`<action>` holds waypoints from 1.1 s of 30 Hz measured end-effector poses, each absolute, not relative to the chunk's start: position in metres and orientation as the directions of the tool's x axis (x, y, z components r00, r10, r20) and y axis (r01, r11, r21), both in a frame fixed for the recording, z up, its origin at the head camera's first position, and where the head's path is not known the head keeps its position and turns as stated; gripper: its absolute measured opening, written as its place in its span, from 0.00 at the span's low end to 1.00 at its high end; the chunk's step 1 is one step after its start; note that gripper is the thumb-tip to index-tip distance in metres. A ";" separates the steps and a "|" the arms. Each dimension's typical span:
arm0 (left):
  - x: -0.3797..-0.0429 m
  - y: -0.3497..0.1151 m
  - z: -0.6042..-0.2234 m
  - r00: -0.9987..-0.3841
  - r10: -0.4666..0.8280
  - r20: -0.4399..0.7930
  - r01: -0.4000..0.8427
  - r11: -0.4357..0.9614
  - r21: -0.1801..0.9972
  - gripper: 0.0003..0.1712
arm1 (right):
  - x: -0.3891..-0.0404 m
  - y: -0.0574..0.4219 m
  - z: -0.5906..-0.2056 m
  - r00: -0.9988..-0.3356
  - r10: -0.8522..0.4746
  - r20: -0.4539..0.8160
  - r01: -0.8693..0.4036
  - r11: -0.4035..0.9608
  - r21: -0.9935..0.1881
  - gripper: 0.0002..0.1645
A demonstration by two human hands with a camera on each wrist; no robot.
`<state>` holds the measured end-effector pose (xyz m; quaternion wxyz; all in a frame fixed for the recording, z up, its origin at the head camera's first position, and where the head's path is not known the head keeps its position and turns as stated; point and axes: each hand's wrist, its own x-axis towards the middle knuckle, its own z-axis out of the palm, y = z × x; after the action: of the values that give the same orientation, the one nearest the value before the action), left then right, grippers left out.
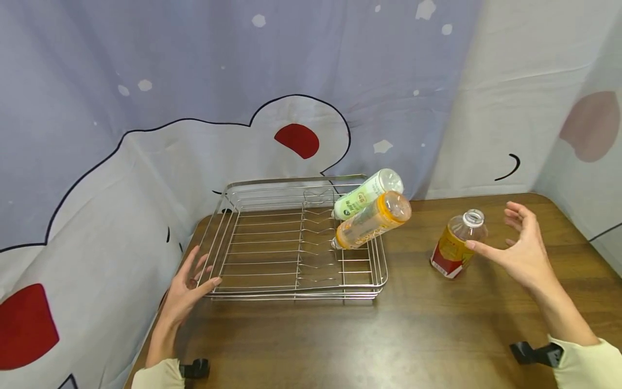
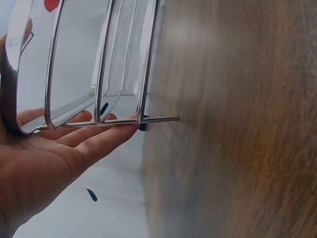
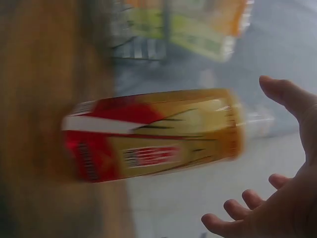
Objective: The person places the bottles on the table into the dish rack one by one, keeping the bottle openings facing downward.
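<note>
My left hand [image 1: 183, 293] rests against the near left corner of a wire dish rack [image 1: 262, 293]. In the left wrist view its fingers [image 2: 99, 144] lie nearly straight along the outside of the metal wires. My right hand [image 1: 527, 254] is beside a clear plastic bottle [image 1: 454, 246] with a yellow and red label, standing upright and uncapped on the table. Its thumb and fingers are spread, with a gap to the bottle in the right wrist view. An orange-labelled bottle [image 1: 371, 221] and a green-labelled bottle [image 1: 362, 197] lean neck-down in the rack's right side.
The brown wooden table [image 1: 311, 340] carries the rack and the bottle. A patterned curtain [image 1: 194, 65] hangs behind it and along the left side. Another pale cloth wall [image 1: 588, 178] borders the right edge.
</note>
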<state>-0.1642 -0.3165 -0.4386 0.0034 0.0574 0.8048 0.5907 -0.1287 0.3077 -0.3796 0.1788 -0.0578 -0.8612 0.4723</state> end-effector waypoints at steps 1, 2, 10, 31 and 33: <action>-0.164 -0.317 -0.439 -0.993 0.098 0.060 0.087 0.296 0.951 0.57 | -0.130 0.308 -0.386 -0.935 0.255 0.245 -0.066 0.554 -0.830 0.63; -0.164 -0.317 -0.439 -0.993 0.098 0.058 0.085 0.298 0.951 0.57 | -0.131 0.309 -0.391 -0.940 0.244 0.239 -0.064 0.560 -0.826 0.64; -0.165 -0.317 -0.440 -0.994 0.097 0.052 0.078 0.289 0.954 0.57 | -0.140 0.311 -0.423 -0.971 0.179 0.159 -0.029 0.573 -0.819 0.66; -0.166 -0.317 -0.441 -0.992 0.099 0.076 0.101 0.287 0.952 0.56 | -0.150 0.294 -0.454 -0.968 0.188 0.167 -0.007 0.645 -0.764 0.57; -0.165 -0.318 -0.441 -0.992 0.098 0.077 0.102 0.285 0.953 0.56 | -0.150 0.293 -0.455 -0.966 0.195 0.171 -0.004 0.648 -0.761 0.56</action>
<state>-0.1655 -0.3176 -0.4410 -0.0016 0.0624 0.8016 0.5946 -0.1505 0.2933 -0.4546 0.1198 -0.0531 -0.8999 0.4159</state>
